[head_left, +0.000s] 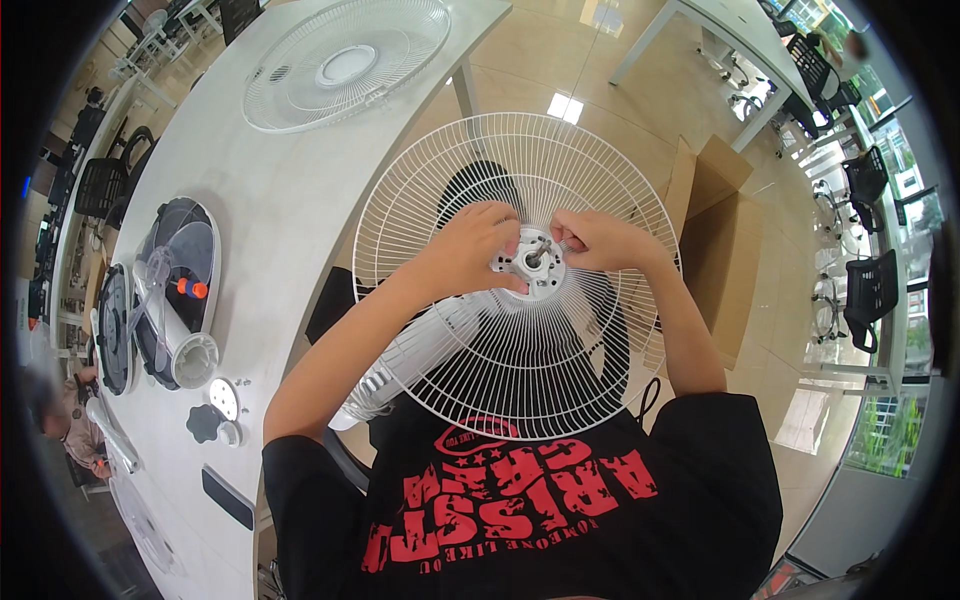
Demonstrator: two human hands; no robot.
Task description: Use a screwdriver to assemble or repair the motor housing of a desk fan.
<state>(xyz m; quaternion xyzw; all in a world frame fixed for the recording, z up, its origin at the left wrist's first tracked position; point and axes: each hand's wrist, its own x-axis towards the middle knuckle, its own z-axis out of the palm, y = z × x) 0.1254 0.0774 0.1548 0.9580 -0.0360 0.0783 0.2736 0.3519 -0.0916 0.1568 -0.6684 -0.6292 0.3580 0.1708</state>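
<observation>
One wire grille (540, 318) spreads over your lap, just beside the bench's (265, 200) right edge, white hub (545, 284) at its centre. Your left hand (478, 240) sets its fingers, parted, across the hub's left side; your right hand's (606, 240) fingers bunch nearly closed at the right. Either grip, I can't tell! Another grille (347, 66) lies toward the bench's far edge.
</observation>
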